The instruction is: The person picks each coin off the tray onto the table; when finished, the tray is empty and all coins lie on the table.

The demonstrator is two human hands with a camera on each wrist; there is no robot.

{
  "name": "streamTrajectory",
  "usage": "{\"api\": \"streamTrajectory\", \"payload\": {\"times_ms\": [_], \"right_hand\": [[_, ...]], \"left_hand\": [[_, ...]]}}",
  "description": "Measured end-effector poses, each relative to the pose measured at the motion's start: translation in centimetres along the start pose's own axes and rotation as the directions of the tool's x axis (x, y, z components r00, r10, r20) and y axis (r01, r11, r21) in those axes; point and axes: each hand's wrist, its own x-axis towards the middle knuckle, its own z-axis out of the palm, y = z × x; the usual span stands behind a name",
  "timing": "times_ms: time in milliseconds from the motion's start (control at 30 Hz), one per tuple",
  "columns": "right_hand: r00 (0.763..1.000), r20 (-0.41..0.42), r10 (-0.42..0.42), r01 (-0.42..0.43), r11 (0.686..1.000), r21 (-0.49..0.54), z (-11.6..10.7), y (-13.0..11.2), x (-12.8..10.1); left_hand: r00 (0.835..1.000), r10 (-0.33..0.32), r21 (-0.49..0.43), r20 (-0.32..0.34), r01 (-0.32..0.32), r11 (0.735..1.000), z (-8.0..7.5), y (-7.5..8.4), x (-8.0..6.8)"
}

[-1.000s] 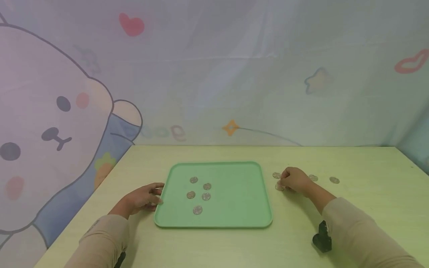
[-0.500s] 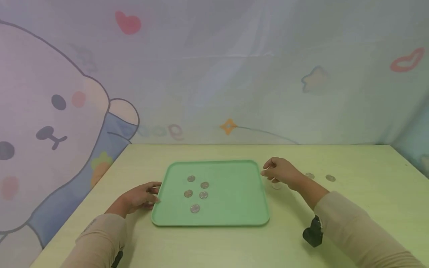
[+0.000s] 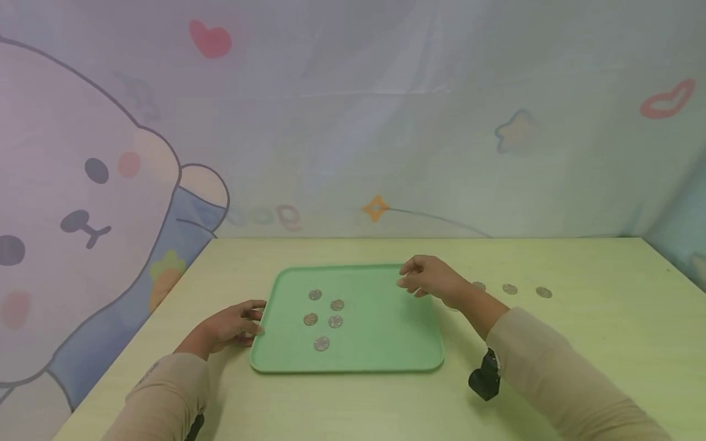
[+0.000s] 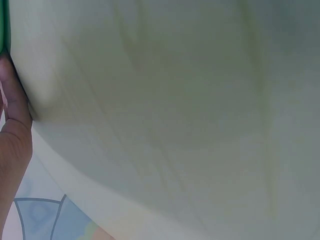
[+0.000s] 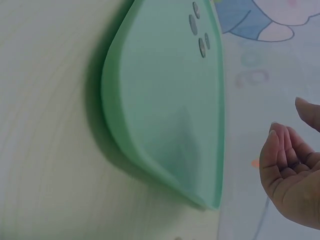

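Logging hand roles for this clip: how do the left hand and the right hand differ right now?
The left hand rests on the table against the tray's left edge; the right hand hovers above the tray's far right corner. The left hand's fingers touch the rim; the right hand's fingers are curled. Both wear beige sleeves.

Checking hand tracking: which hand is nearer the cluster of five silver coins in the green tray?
Left. The left hand rests at the green tray's left edge, beside the five silver coins; the right hand hovers over the tray's far right corner.
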Motion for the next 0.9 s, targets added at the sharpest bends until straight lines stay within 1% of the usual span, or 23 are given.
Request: {"api": "streamTrajectory", "payload": {"times_ms": [167,300,600,767,900], "right_hand": [[1.0,0.012,0.003,-0.003,1.0,0.013,1.3,-0.5,1.0],[1.0,0.024,-0.001,0.001,0.999,0.036,2.3,-0.7,1.8],[0.999,0.047,-0.014,0.009,0.996,0.088,4.9,-1.3,3.1],[0.999,0.04,-0.002,-0.002,0.995,0.096,6.2,-1.6,3.8],[0.999,0.036,0.0,-0.003,0.996,0.092,7.1,-1.4,4.7]], "left_hand": [[1.0,-0.001,-0.006,-0.011,0.001,1.0,0.1,0.0,0.0],[1.0,0.006,-0.005,-0.008,-0.006,1.0,0.0,-0.1,-0.1],[1.0,0.001,-0.002,-0.003,-0.001,1.0,-0.2,-0.1,-0.3],[1.0,0.013,0.012,0.011,-0.013,1.0,-0.3,-0.2,-0.5],[1.0,0.012,0.015,0.011,-0.012,1.0,-0.4,-0.3,-0.6]]}}
